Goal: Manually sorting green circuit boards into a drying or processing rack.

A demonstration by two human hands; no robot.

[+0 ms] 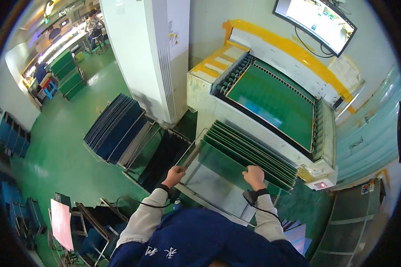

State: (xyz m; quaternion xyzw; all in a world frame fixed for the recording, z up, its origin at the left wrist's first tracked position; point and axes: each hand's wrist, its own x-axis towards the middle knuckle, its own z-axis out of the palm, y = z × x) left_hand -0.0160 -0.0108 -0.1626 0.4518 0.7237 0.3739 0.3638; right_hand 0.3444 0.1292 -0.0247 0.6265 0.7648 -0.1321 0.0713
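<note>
A thin, see-through green-tinted panel (220,163) leans inside a metal rack, in front of a row of green panels (249,153). My left hand (174,176) is closed at the left edge of the see-through panel, beside the toothed side rail of the rack. With fingers curled in, my right hand (254,176) grips the same panel toward its right side. The fingertips of both hands are partly hidden. A pale surface (216,184) shows below and through the panel. A dark band with a cable circles each wrist.
Beyond the rack stands a white machine (205,100) with rollers and a large green panel (272,104) on its bed. A rack of dark blue panels (116,127) is at left, near a white column (140,58). A screen (318,22) hangs upper right. Other people sit far left.
</note>
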